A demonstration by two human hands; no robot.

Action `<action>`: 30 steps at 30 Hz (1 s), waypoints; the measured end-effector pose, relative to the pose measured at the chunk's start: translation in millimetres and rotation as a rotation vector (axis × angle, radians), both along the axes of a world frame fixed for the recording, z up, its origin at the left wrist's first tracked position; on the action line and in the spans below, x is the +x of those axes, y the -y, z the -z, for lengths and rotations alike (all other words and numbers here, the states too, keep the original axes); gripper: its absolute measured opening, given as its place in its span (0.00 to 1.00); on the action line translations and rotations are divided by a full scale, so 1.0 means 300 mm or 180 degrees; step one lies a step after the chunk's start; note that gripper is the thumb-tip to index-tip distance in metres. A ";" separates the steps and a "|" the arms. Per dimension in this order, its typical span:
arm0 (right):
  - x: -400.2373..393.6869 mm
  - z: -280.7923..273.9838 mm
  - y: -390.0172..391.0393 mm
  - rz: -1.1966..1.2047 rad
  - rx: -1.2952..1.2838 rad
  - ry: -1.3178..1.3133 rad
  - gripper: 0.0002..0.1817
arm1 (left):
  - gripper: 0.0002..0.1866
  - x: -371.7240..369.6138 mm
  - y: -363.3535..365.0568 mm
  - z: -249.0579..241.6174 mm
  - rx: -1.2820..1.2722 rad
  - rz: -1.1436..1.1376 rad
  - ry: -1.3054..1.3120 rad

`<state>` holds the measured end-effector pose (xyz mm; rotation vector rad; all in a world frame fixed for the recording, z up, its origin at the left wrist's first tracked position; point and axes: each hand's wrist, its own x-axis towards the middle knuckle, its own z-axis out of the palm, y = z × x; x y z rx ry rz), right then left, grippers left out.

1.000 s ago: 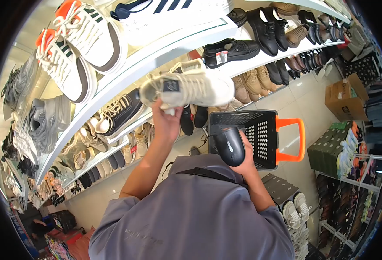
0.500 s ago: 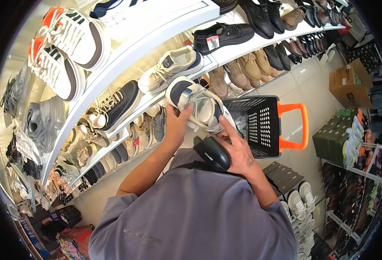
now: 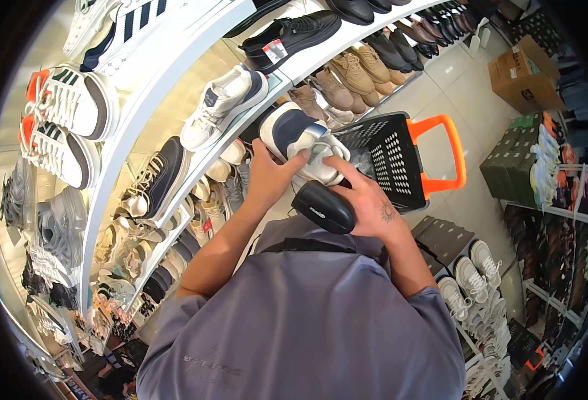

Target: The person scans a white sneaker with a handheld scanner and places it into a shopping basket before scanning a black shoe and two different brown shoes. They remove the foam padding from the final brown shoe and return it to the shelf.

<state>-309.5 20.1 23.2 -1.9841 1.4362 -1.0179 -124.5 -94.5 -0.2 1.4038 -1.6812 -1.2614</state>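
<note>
Ideally, the left hand (image 3: 272, 179) steadies the gripped sneaker (image 3: 298, 139) while the right hand (image 3: 367, 208), closed round the scanner (image 3: 322, 207), aims squarely.

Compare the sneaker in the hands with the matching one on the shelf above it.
The held sneaker is gripped by the left hand and touched by the right hand, heel up; the shelf sneaker rests on its sole, untouched. Both are white with navy heels.
</note>
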 end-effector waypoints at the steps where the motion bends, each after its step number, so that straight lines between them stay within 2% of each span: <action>1: -0.009 0.008 -0.002 -0.0106 0.0046 0.0058 0.19 | 0.39 -0.004 0.007 0.001 0.0010 0.0083 0.0047; 3: -0.015 0.011 -0.006 -0.0212 0.0090 0.0118 0.19 | 0.40 -0.017 0.013 -0.014 -0.0084 0.0264 0.0394; 6: -0.013 0.013 0.000 -0.0240 0.0042 0.0195 0.19 | 0.40 -0.036 0.038 0.031 -0.0116 0.0326 0.0402; 10: -0.008 0.007 -0.001 -0.0085 0.0192 0.0407 0.21 | 0.41 -0.071 0.043 -0.044 0.0024 0.0347 0.0704; 14: 0.008 0.031 0.006 -0.0066 0.0365 0.0889 0.22 | 0.42 -0.083 0.042 -0.059 0.0111 0.0200 0.0856; 16: 0.015 0.024 0.017 -0.0267 0.0343 0.1472 0.23 | 0.42 -0.093 0.039 -0.068 0.0113 0.0166 0.0816; 18: 0.030 0.062 0.023 -0.0299 0.0309 0.1403 0.25 | 0.41 -0.103 0.031 -0.056 -0.0186 0.0225 0.1173; 22: 0.063 0.086 0.032 -0.0243 0.0516 0.0722 0.29 | 0.46 -0.106 0.039 -0.020 -0.0205 0.0303 0.1180; 24: 0.067 0.070 0.039 0.0137 0.0625 0.1194 0.32 | 0.47 -0.097 0.044 0.007 -0.0228 0.0262 0.1049; 26: 0.070 0.070 0.031 0.0267 0.0738 0.1209 0.34 | 0.49 -0.087 0.047 0.024 -0.0148 0.0283 0.0977; 28: 0.066 0.069 0.027 0.0578 0.0999 0.1369 0.34 | 0.46 -0.070 0.051 0.045 -0.0268 0.0348 0.0863; 30: 0.049 0.116 0.017 0.0774 0.1014 0.1367 0.32 | 0.40 -0.053 0.067 0.104 -0.0303 0.0510 0.0189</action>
